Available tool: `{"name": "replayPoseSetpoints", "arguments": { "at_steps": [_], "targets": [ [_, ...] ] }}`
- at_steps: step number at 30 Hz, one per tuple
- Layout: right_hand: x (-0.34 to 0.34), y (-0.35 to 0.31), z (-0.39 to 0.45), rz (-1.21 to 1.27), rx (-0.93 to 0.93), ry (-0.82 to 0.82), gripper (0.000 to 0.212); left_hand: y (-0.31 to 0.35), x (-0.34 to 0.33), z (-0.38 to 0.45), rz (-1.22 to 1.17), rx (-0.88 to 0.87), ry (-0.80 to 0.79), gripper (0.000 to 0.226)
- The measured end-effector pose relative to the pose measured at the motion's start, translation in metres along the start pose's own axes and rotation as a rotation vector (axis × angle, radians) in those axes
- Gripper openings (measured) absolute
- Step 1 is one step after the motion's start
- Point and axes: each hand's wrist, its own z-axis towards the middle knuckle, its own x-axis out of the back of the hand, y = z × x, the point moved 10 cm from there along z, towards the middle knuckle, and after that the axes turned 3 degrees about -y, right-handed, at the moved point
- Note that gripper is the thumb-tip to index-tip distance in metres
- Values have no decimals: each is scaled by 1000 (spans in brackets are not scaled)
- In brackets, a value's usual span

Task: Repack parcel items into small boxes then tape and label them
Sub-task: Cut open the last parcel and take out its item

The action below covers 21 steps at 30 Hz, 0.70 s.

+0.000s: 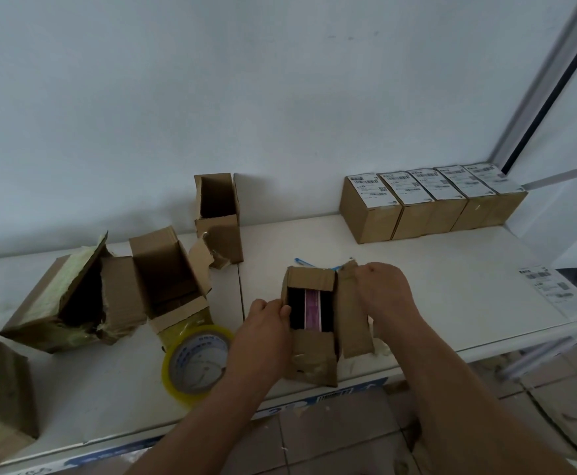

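Note:
A small cardboard box (314, 358) stands near the front edge of the white table (451, 286), its flaps spread open. Inside it shows a dark item with a pink stripe (312, 310). My left hand (263, 334) grips the box's left edge, thumb at the opening. My right hand (383, 296) holds the right flap (348, 313), bending it outward. A roll of clear yellowish tape (198, 363) lies just left of the box. A loose shipping label (561, 293) lies at the table's right end.
Several sealed, labelled boxes (427, 207) line the back right by the wall. Opened, torn cartons sit at the left (74, 296), (167, 272) and one stands upright at the back (218, 214). A blue pen (306, 262) lies behind the box. Tiled floor lies below the table edge.

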Motion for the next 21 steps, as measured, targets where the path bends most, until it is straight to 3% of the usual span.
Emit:
{"name": "replayPoseSetpoints", "arguments": {
  "at_steps": [2,4,8,12,15,19,21],
  "targets": [
    [-9,16,0,270,-126,-65,31,-1,0,-2,-129,31,27,32],
    [-8,25,5,364,-109,-28,28,-3,5,-5,-268,57,76,36],
    [-16,32,5,304,-57,-30,38,1,9,-7,-403,40,76,41],
    [-9,18,-1,85,160,78,39,3,6,-3,-376,18,-1,41],
    [-16,4,-5,-19,299,52,35,6,4,-2,-342,-16,-87,48],
    [-29,8,-2,4,315,10,35,9,8,-2,-330,-62,-119,47],
    [-29,10,1,37,311,34,37,10,14,-3,-443,-56,-113,44]
  ]
}}
